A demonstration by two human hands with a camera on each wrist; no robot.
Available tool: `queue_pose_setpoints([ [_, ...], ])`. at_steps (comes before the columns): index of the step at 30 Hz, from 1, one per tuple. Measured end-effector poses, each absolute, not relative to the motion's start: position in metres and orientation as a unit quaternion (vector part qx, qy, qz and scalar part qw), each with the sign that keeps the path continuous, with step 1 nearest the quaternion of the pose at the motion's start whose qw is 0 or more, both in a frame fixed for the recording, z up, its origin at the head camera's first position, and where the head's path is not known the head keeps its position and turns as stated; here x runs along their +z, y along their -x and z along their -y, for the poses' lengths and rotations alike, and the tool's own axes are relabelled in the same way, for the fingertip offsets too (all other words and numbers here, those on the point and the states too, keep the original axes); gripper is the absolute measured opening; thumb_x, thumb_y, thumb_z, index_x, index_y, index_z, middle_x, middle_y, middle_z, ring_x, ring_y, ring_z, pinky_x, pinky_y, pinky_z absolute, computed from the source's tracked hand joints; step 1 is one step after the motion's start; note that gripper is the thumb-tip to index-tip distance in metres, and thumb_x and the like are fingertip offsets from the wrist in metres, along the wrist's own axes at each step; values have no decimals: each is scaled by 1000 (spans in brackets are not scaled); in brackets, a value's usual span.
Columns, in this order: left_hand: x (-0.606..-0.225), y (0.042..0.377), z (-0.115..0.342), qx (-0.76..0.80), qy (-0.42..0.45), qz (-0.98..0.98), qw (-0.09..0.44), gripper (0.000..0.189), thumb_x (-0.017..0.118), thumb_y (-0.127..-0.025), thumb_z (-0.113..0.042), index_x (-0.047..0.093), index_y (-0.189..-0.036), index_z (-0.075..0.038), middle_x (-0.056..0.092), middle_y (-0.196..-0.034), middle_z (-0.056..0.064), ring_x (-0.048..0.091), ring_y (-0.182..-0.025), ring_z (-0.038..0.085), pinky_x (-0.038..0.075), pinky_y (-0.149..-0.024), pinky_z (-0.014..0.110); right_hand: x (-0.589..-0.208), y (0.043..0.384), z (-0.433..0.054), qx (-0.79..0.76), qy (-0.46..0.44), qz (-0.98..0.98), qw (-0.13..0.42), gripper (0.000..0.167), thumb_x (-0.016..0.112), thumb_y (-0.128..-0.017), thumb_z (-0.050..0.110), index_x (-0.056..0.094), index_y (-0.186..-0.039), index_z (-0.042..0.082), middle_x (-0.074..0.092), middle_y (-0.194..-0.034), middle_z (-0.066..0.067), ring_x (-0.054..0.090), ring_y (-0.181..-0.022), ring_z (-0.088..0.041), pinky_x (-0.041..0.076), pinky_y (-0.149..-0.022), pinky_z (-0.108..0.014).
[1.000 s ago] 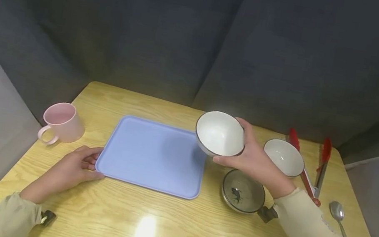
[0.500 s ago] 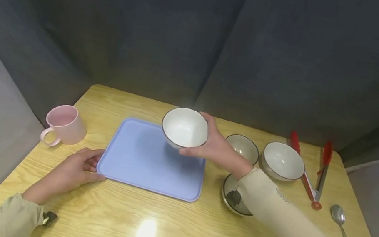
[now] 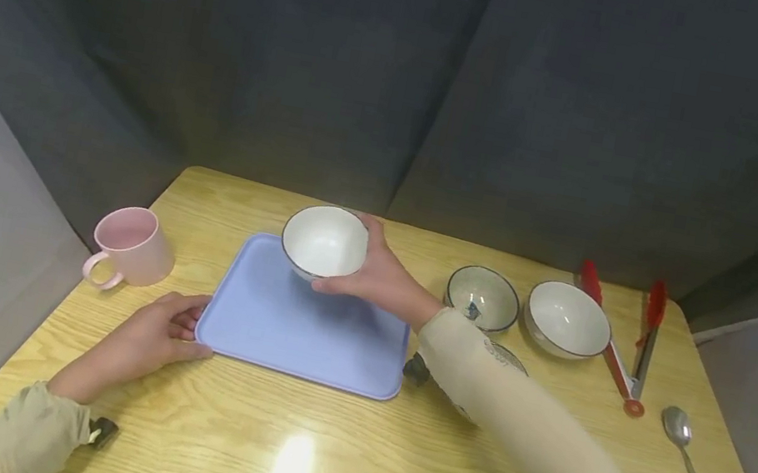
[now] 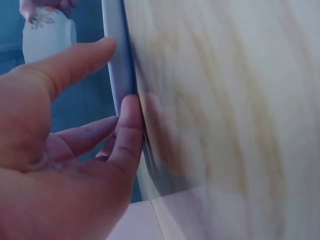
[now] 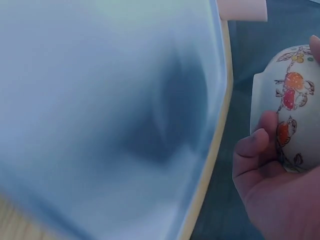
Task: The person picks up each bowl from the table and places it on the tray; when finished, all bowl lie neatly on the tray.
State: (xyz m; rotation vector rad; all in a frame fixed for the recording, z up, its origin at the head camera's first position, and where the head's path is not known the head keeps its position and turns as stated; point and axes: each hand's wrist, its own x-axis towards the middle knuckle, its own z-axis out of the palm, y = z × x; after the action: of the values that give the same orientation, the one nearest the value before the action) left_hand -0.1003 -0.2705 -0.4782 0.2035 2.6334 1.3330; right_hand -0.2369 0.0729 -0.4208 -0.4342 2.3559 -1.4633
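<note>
I have the right hand (image 3: 383, 275) gripping the bowl (image 3: 325, 242) by its side, above the tray's (image 3: 279, 329) far part. Lowered there, it could catch the rim and tip. The left hand (image 3: 148, 335), fingers relaxed, only touches the tray's left edge, so a bump might skid it. My right sleeve (image 3: 509, 403) could snag the near bowl (image 3: 508, 356).

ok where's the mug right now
In the head view, the mug stands by the left edge of the table, left of the tray and just beyond the left hand.
</note>
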Motion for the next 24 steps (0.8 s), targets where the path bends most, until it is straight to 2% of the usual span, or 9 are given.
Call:
queue_pose_setpoints([
  [9, -483, 101, 272, 455, -66, -883, 95, 81, 92, -91, -6, 50, -156, 17, 64, -129, 26, 72, -108, 23, 66, -89, 19, -446, 241, -34, -520, 169, -817, 186, 133, 105, -75, 33, 18, -174, 20, 45, -169, -12, 53, -150, -32, 44, -132, -55],
  [15, -484, 101, 273, 452, -56, -884, 106, 82, 92, -92, -10, 50, -159, 14, 63, -131, 24, 71, -109, 24, 63, -89, 13, -455, 248, -19, -533, 151, -812, 184, 135, 106, -75, 29, 16, -175, 15, 45, -169, -14, 53, -150, -33, 45, -133, -53],
  [24, -485, 100, 274, 445, -57, -888, 102, 83, 92, -92, -9, 49, -158, 16, 63, -131, 26, 71, -110, 24, 67, -91, 24, -458, 251, -8, -528, 146, -818, 175, 136, 105, -76, 27, 15, -176, 11, 42, -170, -17, 52, -152, -35, 44, -134, -53],
])
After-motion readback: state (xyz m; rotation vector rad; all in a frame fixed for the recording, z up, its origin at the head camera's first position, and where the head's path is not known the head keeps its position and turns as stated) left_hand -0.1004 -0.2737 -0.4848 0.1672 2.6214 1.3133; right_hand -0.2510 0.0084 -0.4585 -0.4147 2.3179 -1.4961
